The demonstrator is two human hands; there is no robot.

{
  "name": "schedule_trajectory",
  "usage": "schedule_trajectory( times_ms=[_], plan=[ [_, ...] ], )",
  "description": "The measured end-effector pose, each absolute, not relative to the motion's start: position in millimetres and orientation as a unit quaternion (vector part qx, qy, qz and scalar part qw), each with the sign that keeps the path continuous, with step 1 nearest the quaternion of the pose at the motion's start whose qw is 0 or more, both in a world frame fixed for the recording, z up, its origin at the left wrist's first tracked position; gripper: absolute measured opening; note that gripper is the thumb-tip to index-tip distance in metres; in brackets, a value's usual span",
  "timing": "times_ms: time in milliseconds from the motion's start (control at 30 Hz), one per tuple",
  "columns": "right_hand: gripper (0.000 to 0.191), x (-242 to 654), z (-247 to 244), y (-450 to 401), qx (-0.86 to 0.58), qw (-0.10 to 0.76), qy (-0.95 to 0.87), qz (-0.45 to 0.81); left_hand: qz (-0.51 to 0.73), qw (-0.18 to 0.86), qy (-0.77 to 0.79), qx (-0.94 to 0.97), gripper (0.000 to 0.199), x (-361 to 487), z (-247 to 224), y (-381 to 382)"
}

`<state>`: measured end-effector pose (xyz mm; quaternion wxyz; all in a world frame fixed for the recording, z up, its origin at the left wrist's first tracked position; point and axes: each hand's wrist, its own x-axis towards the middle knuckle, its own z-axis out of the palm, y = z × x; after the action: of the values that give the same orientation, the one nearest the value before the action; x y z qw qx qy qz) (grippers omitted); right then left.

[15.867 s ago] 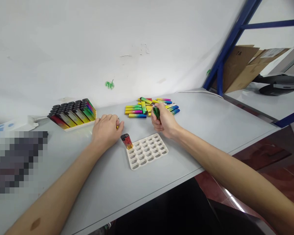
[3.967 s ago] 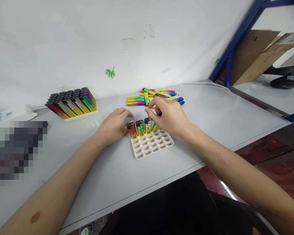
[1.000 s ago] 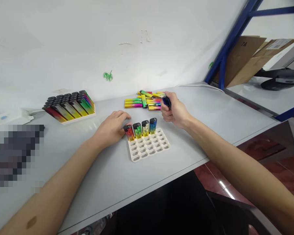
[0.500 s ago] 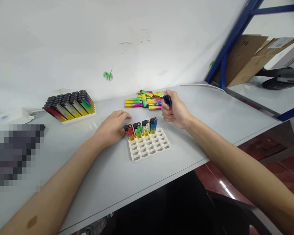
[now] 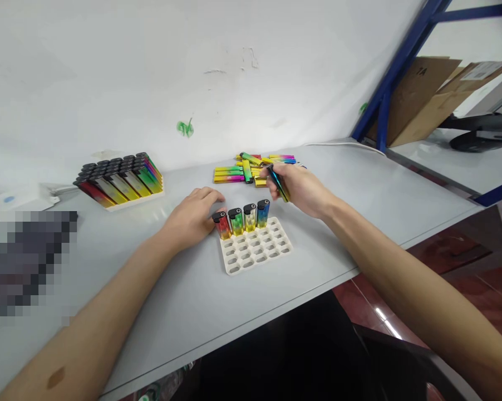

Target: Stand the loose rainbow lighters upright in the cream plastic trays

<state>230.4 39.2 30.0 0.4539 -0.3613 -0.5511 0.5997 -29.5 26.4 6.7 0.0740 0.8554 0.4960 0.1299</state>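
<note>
My right hand [image 5: 299, 186] is closed on a lighter [image 5: 279, 182] with a black top and a shiny blue-to-yellow body, held tilted above the table. Below and left of it lies a white tray [image 5: 259, 250] with rows of oval slots. Along its far row stand a red lighter [image 5: 223, 226], a green lighter [image 5: 236, 223], a silver-yellow lighter [image 5: 250, 218] and a blue lighter [image 5: 262, 214], all upright. My left hand [image 5: 195, 217] rests on the table at the tray's far left corner, fingers loosely stretched, its thumb partly hidden behind the red lighter.
A pile of shiny lighters [image 5: 230, 175] lies behind my right hand. A filled rack of lighters [image 5: 121, 181] stands at the left by the wall. Cardboard boxes [image 5: 422, 106] sit beyond the blue frame [image 5: 395, 72] on the right.
My right hand has turned, so the lighter's body now shows pointing down toward the tray. The left hand and the tray stay in place.
</note>
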Motion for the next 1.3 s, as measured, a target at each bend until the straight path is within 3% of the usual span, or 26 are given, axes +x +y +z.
schedule_trajectory(
  times_ms=[100,500,700,933,1133,1300],
  plan=[
    [0.021,235.5,30.9,39.1,-0.351,0.419,-0.607,0.577,0.131,0.070,0.493,0.857,0.034,-29.0,6.5,26.6],
    [0.013,238.8,31.2,36.0,-0.394,0.325,-0.653,0.559,0.133,0.073,0.493,0.857,0.036,-29.5,6.7,26.6],
    [0.014,239.9,34.1,33.4,-0.393,0.320,-0.682,0.527,0.134,0.073,0.492,0.857,0.036,-30.6,5.3,27.3],
    [0.045,239.6,34.8,35.2,-0.374,0.344,-0.685,0.522,0.134,0.068,0.492,0.858,0.036,-31.4,3.2,28.7],
    [0.031,241.3,34.3,34.9,-0.371,0.351,-0.757,0.408,0.131,0.064,0.494,0.857,0.038,-31.0,2.8,29.0],
    [0.021,240.2,36.2,29.5,-0.353,0.332,-0.762,0.429,0.126,0.068,0.500,0.854,0.038,-30.1,4.0,28.0]
  ],
)
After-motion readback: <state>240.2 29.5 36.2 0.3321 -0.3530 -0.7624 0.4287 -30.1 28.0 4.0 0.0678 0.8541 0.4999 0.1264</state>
